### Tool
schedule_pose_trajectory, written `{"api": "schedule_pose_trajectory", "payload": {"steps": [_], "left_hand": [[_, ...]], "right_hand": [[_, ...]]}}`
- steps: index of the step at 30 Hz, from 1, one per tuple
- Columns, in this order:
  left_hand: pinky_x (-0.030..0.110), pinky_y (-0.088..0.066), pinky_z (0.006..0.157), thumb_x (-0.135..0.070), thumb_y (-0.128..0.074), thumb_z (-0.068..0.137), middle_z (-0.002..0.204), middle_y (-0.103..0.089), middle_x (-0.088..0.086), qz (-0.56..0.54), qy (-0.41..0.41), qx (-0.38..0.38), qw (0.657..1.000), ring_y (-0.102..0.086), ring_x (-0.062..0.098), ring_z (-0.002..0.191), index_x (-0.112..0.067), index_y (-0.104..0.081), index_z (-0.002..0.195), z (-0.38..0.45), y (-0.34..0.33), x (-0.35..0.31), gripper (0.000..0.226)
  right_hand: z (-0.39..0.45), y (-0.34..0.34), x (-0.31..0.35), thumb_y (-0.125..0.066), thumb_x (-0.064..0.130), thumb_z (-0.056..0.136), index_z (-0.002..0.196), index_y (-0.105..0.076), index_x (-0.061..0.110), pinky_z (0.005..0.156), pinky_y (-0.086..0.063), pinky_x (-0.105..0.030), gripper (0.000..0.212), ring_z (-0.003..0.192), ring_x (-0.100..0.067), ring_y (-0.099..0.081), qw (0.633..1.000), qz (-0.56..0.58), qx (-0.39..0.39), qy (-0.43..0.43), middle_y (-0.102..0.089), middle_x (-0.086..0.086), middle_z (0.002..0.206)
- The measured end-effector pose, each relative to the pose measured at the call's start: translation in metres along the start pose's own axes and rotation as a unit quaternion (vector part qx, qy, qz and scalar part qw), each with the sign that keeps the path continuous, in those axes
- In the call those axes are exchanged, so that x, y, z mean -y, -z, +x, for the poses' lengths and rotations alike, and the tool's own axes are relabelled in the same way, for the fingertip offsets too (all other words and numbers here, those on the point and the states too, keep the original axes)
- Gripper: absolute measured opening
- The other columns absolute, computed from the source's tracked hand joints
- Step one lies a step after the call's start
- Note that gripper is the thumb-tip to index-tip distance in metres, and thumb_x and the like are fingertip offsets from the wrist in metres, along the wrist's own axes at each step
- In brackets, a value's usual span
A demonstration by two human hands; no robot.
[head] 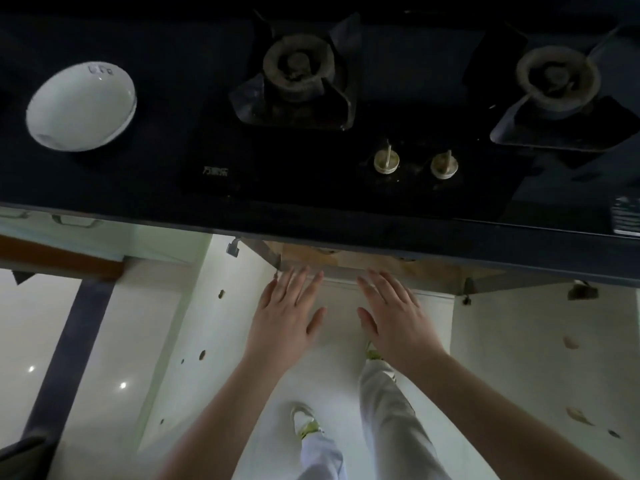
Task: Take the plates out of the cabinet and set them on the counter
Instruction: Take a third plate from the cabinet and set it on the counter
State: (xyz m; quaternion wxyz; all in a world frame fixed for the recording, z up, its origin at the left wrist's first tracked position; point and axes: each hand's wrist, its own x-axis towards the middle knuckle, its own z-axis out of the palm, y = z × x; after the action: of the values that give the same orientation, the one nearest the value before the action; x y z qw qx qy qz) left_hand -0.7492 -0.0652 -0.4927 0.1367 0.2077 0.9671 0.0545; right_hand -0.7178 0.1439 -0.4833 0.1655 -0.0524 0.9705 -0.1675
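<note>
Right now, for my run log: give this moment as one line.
left hand open, empty | right hand open, empty | both below counter edge | white dish on counter

Mount: single head-worn wide-angle camera.
Facing: forward and steeply down over the counter [104, 188] front edge.
Range: close; both forearms enter from the bottom edge.
Coverage: hob [346, 161] at top, floor [41, 341] at bottom.
Shared views: none, one view only.

On the desk [104, 181], the plates [81, 105] sit left of the stove [346, 150]. Below the stove, your left hand [287, 320] and right hand [398, 320] lie side by side before the cabinet [363, 265].
</note>
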Motion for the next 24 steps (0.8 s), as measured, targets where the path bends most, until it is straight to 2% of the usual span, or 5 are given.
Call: {"api": "schedule_pose_trajectory", "payload": {"steps": [7, 16, 19, 22, 24], "left_hand": [[0.044, -0.024, 0.119, -0.051, -0.025, 0.101, 0.16, -0.031, 0.004, 0.003, 0.015, 0.004, 1.0, -0.019, 0.024, 0.15, -0.02, -0.028, 0.155, 0.027, -0.071, 0.034, 0.063], [0.049, -0.03, 0.115, -0.056, -0.013, 0.099, 0.154, -0.04, 0.006, -0.017, 0.033, 0.0, 0.999, -0.028, 0.028, 0.146, -0.021, -0.039, 0.149, 0.084, -0.204, 0.059, 0.066], [0.048, -0.035, 0.112, -0.052, -0.022, 0.099, 0.148, -0.048, 0.007, -0.018, 0.034, -0.019, 0.999, -0.036, 0.03, 0.141, -0.018, -0.046, 0.145, 0.112, -0.256, 0.074, 0.062], [0.048, -0.035, 0.112, -0.053, -0.022, 0.098, 0.145, -0.051, 0.008, -0.019, 0.037, -0.034, 0.999, -0.04, 0.032, 0.138, -0.018, -0.046, 0.145, 0.138, -0.301, 0.089, 0.063], [0.047, -0.028, 0.115, -0.054, -0.017, 0.096, 0.151, -0.045, 0.007, -0.018, 0.036, -0.023, 0.999, -0.035, 0.031, 0.14, -0.02, -0.038, 0.149, 0.154, -0.328, 0.097, 0.067]], "right_hand": [[0.046, -0.072, -0.01, -0.031, 0.044, 0.102, 0.153, -0.023, 0.023, 0.117, -0.013, -0.032, 0.056, 0.148, -0.018, -0.017, 1.0, -0.02, 0.006, -0.017, -0.022, 0.001, 0.161], [0.118, -0.173, -0.061, -0.029, 0.043, 0.102, 0.152, -0.025, 0.022, 0.116, -0.007, -0.035, 0.055, 0.147, -0.023, -0.02, 0.995, -0.099, -0.015, 0.021, -0.021, -0.003, 0.161], [0.146, -0.209, -0.081, -0.032, 0.039, 0.101, 0.149, -0.037, 0.015, 0.117, -0.021, -0.04, 0.053, 0.144, -0.026, -0.03, 0.991, -0.13, -0.012, 0.03, -0.032, -0.008, 0.157], [0.169, -0.238, -0.099, -0.034, 0.036, 0.094, 0.133, -0.06, 0.012, 0.102, -0.044, -0.04, 0.053, 0.126, -0.026, -0.055, 0.987, -0.15, -0.048, 0.036, -0.056, -0.009, 0.14], [0.185, -0.258, -0.116, -0.044, 0.033, 0.093, 0.132, -0.061, 0.013, 0.101, -0.045, -0.039, 0.047, 0.124, -0.026, -0.057, 0.983, -0.164, -0.072, 0.042, -0.057, -0.007, 0.139]]}}
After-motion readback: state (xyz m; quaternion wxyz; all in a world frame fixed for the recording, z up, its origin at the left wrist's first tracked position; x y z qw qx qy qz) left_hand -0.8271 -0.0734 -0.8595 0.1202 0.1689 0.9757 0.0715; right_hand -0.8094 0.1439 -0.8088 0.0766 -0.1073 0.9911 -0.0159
